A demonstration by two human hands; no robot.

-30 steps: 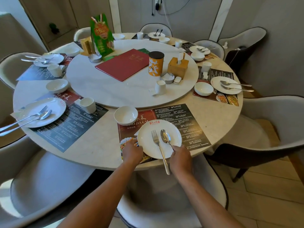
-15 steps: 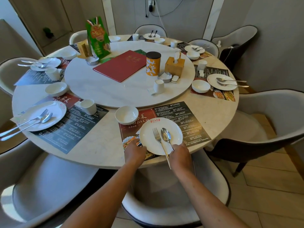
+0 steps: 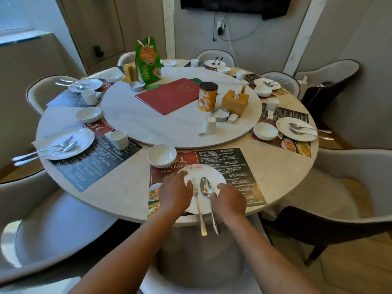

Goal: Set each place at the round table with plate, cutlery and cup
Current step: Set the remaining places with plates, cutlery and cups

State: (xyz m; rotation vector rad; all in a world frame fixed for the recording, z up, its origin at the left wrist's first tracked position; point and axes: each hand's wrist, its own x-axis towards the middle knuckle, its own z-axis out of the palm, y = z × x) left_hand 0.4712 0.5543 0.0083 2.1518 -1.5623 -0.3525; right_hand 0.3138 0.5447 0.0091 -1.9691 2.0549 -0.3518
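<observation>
While both hands rest on the nearest place setting, the round white ceramic plate (image 3: 212, 175) sits on a dark printed paper placemat (image 3: 231, 164) at the near edge of the round pale marble counter (image 3: 127, 194). The left hand (image 3: 175, 192) lies over the plate's left rim with its fingers (image 3: 180, 177) spread fairly flat, pressing on the plate rather than curling round it. The right hand (image 3: 231, 200) covers the plate's right rim, fingers loosely bent, one fingertip touching the silver metal spoon (image 3: 206, 189); I cannot tell whether it pinches the handle. The spoon lies on the plate just right of the silver metal fork (image 3: 196, 194), side by side, and both handles stick out past the counter's edge toward the person. A small white ceramic bowl (image 3: 161, 155) stands just beyond the plate, on the placemat's far left corner. No cup shows on this placemat. A small white ceramic cup (image 3: 209, 125) stands on the raised round marble turntable (image 3: 148, 119), well apart from the plate. On the turntable's middle lies a red menu folder (image 3: 169, 95), beside an orange cylindrical tin with a dark lid (image 3: 207, 96).
</observation>
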